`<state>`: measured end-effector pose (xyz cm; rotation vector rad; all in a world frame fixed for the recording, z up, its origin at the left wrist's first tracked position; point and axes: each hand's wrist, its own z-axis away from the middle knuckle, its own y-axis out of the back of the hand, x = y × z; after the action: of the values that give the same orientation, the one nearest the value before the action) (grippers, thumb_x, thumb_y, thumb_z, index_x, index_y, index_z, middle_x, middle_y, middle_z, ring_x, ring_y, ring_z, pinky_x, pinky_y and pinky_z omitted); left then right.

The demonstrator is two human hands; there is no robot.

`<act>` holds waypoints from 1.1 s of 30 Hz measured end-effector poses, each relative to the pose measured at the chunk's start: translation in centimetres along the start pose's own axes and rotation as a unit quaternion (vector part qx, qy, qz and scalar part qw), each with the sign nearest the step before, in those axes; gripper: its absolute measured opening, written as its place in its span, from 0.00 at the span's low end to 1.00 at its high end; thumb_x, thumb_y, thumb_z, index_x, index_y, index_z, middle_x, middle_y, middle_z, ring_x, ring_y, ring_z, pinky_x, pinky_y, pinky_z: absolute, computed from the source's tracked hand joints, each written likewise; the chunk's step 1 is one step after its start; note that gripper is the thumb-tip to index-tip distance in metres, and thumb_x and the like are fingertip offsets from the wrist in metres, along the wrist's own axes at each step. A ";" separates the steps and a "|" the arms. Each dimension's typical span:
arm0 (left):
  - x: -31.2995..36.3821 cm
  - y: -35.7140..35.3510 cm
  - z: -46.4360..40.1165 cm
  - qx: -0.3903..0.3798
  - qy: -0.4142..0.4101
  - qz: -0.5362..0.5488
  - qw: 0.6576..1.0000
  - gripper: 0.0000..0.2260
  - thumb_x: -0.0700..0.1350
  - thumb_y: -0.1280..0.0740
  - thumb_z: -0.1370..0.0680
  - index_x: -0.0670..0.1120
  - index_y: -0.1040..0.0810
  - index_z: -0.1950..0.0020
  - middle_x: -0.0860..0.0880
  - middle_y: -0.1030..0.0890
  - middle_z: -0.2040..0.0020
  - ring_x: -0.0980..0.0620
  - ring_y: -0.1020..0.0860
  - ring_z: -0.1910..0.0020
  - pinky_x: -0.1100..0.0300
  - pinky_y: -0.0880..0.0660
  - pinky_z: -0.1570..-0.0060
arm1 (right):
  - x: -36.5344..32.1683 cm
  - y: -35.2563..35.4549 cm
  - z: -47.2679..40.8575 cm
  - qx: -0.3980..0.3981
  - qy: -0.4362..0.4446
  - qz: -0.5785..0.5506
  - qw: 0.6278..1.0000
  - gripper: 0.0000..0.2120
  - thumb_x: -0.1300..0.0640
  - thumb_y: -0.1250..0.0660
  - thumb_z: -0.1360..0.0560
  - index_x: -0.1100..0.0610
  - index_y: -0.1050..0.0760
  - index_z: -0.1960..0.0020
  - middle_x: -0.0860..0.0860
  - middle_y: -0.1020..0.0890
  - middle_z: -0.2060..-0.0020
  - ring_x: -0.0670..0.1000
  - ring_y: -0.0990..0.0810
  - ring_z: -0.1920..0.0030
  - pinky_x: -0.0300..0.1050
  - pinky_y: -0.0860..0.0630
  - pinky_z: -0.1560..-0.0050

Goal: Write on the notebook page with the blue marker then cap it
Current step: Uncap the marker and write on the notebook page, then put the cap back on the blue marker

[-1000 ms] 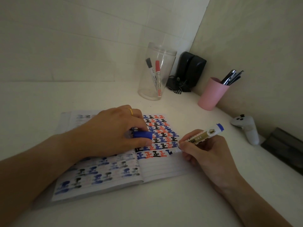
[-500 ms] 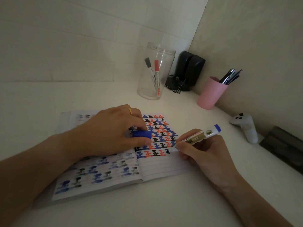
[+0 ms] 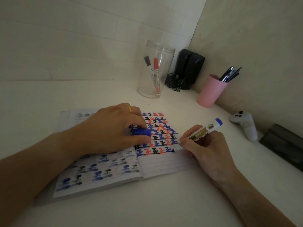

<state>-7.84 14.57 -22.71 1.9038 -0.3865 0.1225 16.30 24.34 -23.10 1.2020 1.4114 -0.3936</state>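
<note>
An open notebook (image 3: 164, 166) lies on the white table, its right page filled with rows of blue, black and red characters. My right hand (image 3: 205, 149) grips the blue marker (image 3: 203, 131), uncapped, with its tip touching the page at the right end of the last written row. My left hand (image 3: 111, 130) rests on the notebook's middle and pinches the blue cap (image 3: 141, 132) between thumb and fingers. A gold ring sits on one finger of that hand.
Behind the notebook stands a clear jar (image 3: 155, 69) holding a black and a red marker. A black speaker (image 3: 188, 68) fills the corner, with a pink cup (image 3: 210, 90) of pens to its right. A white controller (image 3: 245, 124) and a dark box (image 3: 285, 145) lie at the right.
The marker tip has shifted slightly along the end of the last row on the page. My left hand stays put with the cap.
</note>
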 end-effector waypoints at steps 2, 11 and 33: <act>0.0 0.0 0.0 0.005 -0.005 -0.002 1.000 0.17 0.68 0.36 0.26 0.59 0.20 0.47 0.61 0.22 0.49 0.59 0.26 0.51 0.56 0.25 0.51 | 0.1 -0.1 0.0 0.000 -0.005 -0.001 1.000 0.07 0.70 0.30 0.28 0.62 0.20 0.64 0.45 0.19 0.74 0.41 0.23 0.71 0.34 0.26 0.69; 0.5 0.7 0.2 -0.003 0.013 -0.009 1.000 0.18 0.67 0.38 0.25 0.57 0.21 0.44 0.59 0.22 0.48 0.58 0.26 0.51 0.60 0.27 0.51 | -2.9 -0.7 -3.5 0.108 -0.069 -0.151 0.980 0.04 0.63 0.27 0.26 0.61 0.17 0.51 0.50 0.22 0.72 0.47 0.27 0.72 0.35 0.30 0.74; -0.8 0.6 0.3 0.162 0.130 0.194 0.959 0.14 0.46 0.39 0.18 0.55 0.24 0.33 0.55 0.21 0.45 0.56 0.24 0.46 0.72 0.29 0.51 | -1.1 -3.5 -5.5 0.085 -0.036 -0.318 0.943 0.06 0.60 0.28 0.26 0.59 0.14 0.51 0.56 0.14 0.64 0.50 0.17 0.64 0.44 0.20 0.57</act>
<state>-8.88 14.26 -22.48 2.0759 -0.5826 0.7287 10.32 26.87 -22.11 0.8236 1.7091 -1.0151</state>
